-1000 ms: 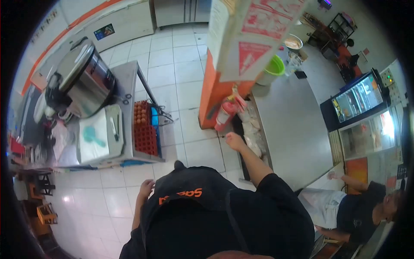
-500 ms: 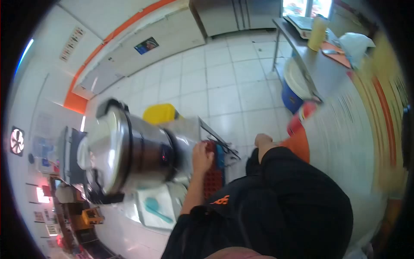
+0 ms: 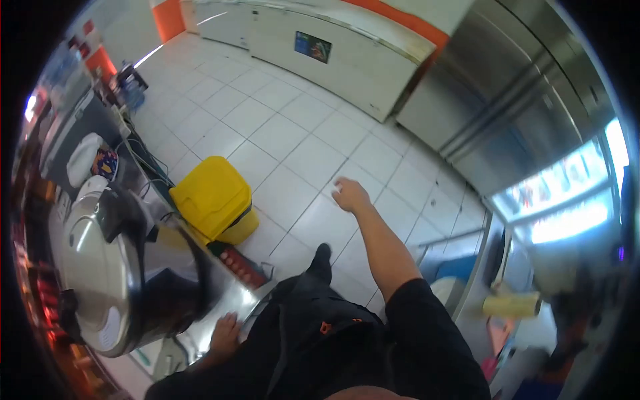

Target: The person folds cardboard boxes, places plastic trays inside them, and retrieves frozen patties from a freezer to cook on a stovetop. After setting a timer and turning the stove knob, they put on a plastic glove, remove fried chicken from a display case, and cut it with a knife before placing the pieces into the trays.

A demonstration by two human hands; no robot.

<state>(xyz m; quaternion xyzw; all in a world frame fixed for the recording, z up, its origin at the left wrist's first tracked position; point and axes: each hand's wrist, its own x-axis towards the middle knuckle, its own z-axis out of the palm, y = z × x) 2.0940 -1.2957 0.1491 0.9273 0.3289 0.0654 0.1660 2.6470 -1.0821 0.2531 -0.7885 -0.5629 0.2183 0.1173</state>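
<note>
My right hand [image 3: 351, 195] hangs in the air over the tiled floor, its fingers curled in loosely with nothing seen in them. Low on the left, my left hand [image 3: 225, 333] is at the edge of the steel counter [image 3: 235, 300], fingers slightly apart and holding nothing that shows. Beside it on that counter stands a large steel pressure cooker [image 3: 133, 273] with black handles and a domed lid. Just past the counter's end is a red perforated rack [image 3: 241, 265].
A yellow lidded bin [image 3: 217, 197] stands on the floor ahead. White chest freezers [image 3: 347, 60] and a steel refrigerator [image 3: 493, 80] line the far side. On the right, a steel table [image 3: 477, 273] carries a yellowish cylindrical bottle [image 3: 512, 305]. My shoe [image 3: 323, 257] is on the tiles.
The view has swung to the right, bringing the yellow bin and refrigerator closer. My left hand has left the red rack for the counter edge. My right arm has stretched out forward.
</note>
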